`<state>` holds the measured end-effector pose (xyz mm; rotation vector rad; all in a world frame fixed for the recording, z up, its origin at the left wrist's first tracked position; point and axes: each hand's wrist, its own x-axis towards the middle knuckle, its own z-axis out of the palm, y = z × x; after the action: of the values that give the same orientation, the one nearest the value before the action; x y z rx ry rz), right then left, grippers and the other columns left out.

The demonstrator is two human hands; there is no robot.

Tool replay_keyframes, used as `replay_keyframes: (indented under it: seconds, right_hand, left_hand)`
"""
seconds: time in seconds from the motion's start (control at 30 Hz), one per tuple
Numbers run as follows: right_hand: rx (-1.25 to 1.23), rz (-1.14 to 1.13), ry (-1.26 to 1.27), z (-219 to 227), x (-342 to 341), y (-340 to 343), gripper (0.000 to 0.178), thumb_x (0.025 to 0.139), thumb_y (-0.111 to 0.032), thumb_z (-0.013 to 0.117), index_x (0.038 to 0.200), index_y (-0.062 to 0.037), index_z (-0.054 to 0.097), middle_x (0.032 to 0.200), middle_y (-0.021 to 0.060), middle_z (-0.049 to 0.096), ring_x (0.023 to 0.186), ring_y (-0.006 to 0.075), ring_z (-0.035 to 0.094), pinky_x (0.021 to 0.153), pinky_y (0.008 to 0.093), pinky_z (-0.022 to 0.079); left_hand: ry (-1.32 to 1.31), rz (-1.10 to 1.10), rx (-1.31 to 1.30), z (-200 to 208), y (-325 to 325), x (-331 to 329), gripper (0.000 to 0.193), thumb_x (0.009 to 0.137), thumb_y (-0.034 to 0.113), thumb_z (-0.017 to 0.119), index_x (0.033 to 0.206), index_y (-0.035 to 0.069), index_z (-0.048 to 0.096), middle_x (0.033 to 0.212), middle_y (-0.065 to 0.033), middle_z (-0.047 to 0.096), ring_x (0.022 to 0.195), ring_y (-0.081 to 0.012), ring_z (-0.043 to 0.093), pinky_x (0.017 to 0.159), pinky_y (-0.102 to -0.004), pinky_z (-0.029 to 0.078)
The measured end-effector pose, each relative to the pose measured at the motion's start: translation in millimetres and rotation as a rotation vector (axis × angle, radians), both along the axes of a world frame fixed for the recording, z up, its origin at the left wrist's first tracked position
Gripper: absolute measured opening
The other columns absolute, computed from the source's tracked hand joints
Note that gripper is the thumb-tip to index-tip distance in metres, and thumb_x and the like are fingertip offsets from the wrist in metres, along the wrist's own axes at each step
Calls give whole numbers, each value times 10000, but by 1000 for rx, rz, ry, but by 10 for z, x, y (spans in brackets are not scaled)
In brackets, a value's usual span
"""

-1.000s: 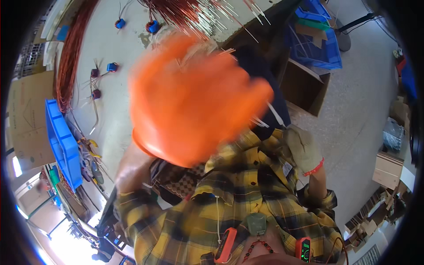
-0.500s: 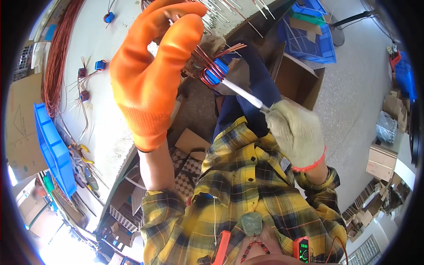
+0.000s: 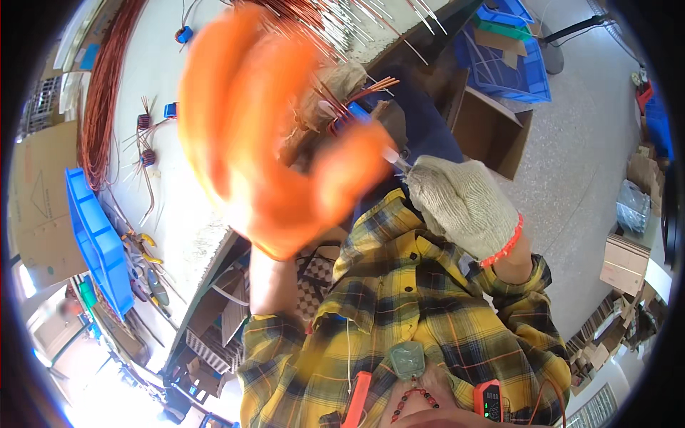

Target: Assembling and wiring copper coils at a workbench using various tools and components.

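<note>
In the middle is a blue ring core wound with copper wire, a toroid coil [image 3: 358, 112], its loose wire ends sticking out up and to the right. A white rod [image 3: 390, 155] with a metal shank runs to the coil; my right hand [image 3: 464, 207], in a cream knit glove, is closed around its near end. My left hand [image 3: 264, 135], in an orange rubber glove, is smeared by motion. Its thumb is spread from the fingers and lies in front of part of the coil and rod; I see nothing held in it.
Copper wires [image 3: 107, 100] lie along the left of the worktop, near small coils [image 3: 148, 157], a blue bin [image 3: 96, 239] and pliers [image 3: 148, 242]. Silvery-ended wires [image 3: 357, 21] cover the far edge. An open carton [image 3: 492, 132] and blue crate [image 3: 531, 75] stand at right.
My left hand has come down and right, its thumb swinging away from the fingers across the coil and rod. My right hand has shifted slightly left with the rod.
</note>
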<state>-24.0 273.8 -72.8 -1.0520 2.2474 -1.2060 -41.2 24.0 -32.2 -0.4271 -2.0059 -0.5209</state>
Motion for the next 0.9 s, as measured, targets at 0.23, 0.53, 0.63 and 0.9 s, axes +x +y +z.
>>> replay_keyframes:
  seconds: [0.23,0.53,0.63,0.9]
  right_hand:
    - [-350,-258,-1157,-258,526,263,302,1066,-103,560,1355,-35,616,1265,79,685,1188,167,662,949,287,554]
    - [-42,-407,-997,-150,656,377,246,1065,-146,571,1280,-54,648,1132,84,703,1042,162,683,846,287,549]
    - [0,-433,-952,-108,692,393,231,1064,-161,575,1255,-60,659,1088,86,709,994,160,690,812,287,548]
    - [154,-410,-784,-94,703,501,203,1064,-200,585,1188,-77,687,970,90,726,864,156,708,720,288,544]
  left_hand:
    - [-173,-514,60,-417,1021,559,383,870,343,721,1014,-12,733,902,-147,691,799,-303,661,774,-422,557]
    - [-203,-498,48,-481,955,483,293,884,292,706,948,8,740,892,-155,695,773,-266,670,757,-399,565]
    - [-222,-497,8,-514,968,566,318,903,314,706,950,1,740,903,-156,691,762,-264,661,755,-393,560]
    - [-100,-719,200,-505,1322,623,275,773,283,752,843,32,667,754,-100,598,657,-256,602,647,-369,522]
